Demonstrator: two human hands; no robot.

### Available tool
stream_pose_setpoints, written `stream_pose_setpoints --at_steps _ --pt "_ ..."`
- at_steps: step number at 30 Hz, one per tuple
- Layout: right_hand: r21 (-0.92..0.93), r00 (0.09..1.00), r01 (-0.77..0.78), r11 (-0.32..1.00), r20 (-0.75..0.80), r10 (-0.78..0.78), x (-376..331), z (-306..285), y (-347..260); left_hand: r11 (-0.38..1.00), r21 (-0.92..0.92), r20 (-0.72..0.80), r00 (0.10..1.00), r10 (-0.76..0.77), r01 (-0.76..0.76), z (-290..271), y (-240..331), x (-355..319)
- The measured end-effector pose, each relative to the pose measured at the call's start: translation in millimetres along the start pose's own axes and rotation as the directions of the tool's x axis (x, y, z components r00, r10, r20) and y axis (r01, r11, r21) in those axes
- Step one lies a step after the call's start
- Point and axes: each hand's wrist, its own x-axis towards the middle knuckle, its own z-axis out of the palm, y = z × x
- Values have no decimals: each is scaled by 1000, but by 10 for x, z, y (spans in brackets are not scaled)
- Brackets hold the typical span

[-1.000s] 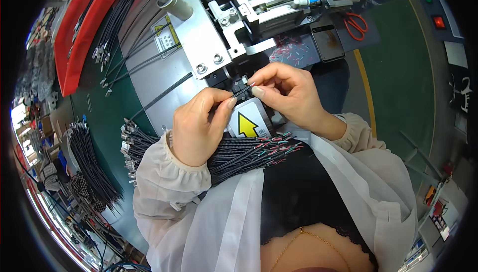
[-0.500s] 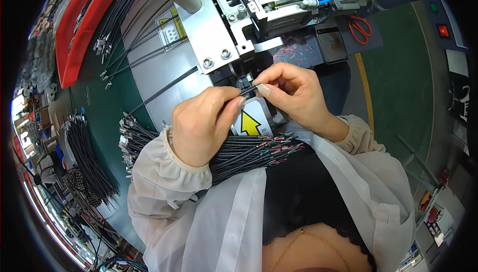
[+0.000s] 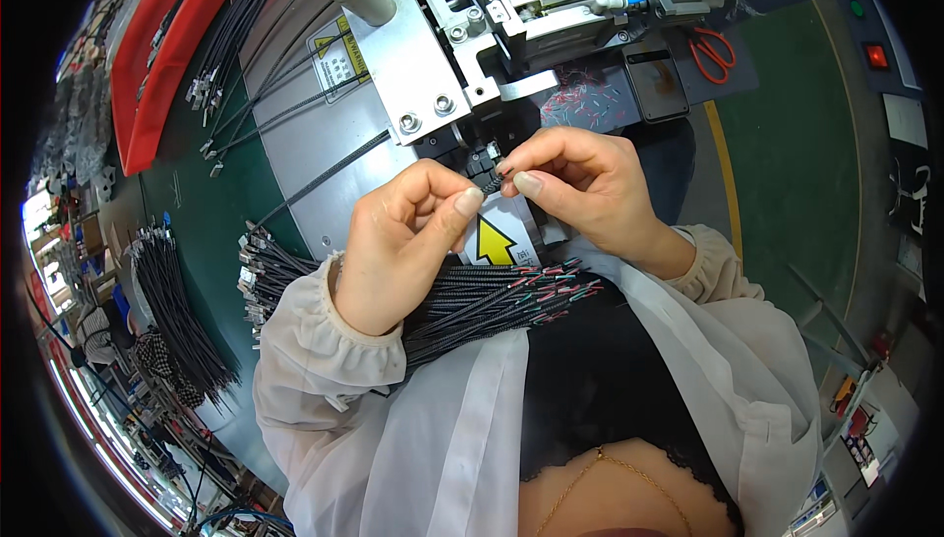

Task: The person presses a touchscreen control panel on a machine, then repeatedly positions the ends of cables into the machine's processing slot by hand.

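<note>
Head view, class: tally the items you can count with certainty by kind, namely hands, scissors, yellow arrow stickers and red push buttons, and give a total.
Hands: 2, left hand and right hand, both pinching one thin black cable
Scissors: 1, orange handles
Yellow arrow sticker: 1
Red push button: 1
Total: 5

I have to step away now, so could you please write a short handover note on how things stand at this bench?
Left hand and right hand both pinch one thin black cable, its end at the mouth of the metal press machine.
Bundle of black cables with stripped coloured ends lies across the lap under the left wrist.
More cables lie on the green bench at left.
Done: one cable is picked out.
Left: the lap bundle looks unprocessed.
</note>
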Motion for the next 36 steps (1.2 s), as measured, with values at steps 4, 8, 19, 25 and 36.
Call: stream_pose_setpoints --at_steps 4,8,19,25,36 --pt "19 992 58 998 -113 -56 11 76 33 991 -124 51 998 -43 49 1 -3 6" --pt "-16 989 76 997 -127 -77 9 85 40 984 -155 77 994 -72 84 -9 27 3" --pt "184 980 -180 966 114 161 59 -60 -182 992 -117 8 999 40 -39 43 56 -16" --pt "131 984 -176 976 48 171 108 -118 -93 787 537 -65 915 398 -304 54 71 45" --pt "-144 988 -103 984 -128 85 148 -20 87 347 815 126 727 675 -464 55 -112 223"
